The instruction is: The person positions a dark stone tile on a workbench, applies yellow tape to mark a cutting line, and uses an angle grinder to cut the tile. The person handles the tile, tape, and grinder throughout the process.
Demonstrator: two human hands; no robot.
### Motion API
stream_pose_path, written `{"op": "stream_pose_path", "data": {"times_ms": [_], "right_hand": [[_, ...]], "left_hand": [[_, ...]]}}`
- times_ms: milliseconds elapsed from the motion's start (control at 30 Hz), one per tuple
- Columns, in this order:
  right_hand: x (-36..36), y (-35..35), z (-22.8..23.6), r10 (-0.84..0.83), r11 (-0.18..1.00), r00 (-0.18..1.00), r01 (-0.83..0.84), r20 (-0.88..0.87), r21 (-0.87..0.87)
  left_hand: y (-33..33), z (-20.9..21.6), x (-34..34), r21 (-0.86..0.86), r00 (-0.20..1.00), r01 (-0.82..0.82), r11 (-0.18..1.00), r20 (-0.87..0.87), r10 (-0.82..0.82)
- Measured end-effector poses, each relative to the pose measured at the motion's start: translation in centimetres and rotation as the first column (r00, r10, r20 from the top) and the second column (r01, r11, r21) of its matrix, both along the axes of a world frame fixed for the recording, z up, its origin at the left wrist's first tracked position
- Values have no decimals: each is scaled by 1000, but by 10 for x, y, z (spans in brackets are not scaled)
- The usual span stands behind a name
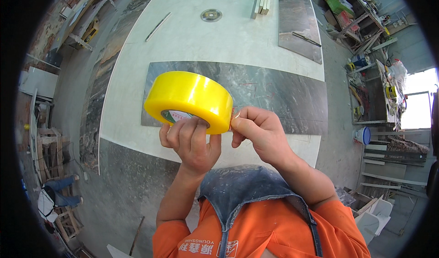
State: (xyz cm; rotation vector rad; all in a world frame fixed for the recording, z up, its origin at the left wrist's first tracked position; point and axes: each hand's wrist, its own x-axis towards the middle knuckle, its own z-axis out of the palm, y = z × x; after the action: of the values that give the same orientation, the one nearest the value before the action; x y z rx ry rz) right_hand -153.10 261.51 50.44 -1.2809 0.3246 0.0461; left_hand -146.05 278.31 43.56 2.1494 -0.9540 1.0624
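Observation:
A wide roll of yellow packing tape (190, 95) is held up over the table, tilted so its printed cardboard core faces me. My left hand (194, 143) grips the roll from below, fingers hooked into the core. At the roll's right side, my right hand (258, 130) pinches what looks like the loose end of the tape between thumb and forefinger. Beneath both hands lies a dark grey marbled slab (279, 100) with faint reddish marks on its surface.
The slab rests on a pale table (187, 43). Farther back are a round cutting disc (211, 15), a thin strip (158, 26), a second dark slab (299, 18) and stacked pale strips (262, 0). Cluttered shelves (372, 93) stand right; a person (57, 194) is at far left.

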Motion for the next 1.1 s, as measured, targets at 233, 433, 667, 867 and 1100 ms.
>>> {"op": "stream_pose_path", "data": {"times_ms": [233,433,667,867,1100], "right_hand": [[-10,12,-1,-130,991,973,125,190,37],[-19,10,-9,-115,961,958,174,263,-214],[-23,18,-1,30,817,986,70,163,-573],[-24,16,-4,141,830,988,-82,65,-551],[-36,7,-54,529,779,834,-550,-156,-301]], "left_hand": [[-10,9,-24,-232,875,96,968,-444,-193],[-19,19,-45,-576,575,9,817,-666,-475],[13,58,-29,-68,862,169,983,-473,-181],[28,40,-38,-185,798,178,967,-548,-251],[44,19,-58,-346,632,27,938,-721,-284]]}}
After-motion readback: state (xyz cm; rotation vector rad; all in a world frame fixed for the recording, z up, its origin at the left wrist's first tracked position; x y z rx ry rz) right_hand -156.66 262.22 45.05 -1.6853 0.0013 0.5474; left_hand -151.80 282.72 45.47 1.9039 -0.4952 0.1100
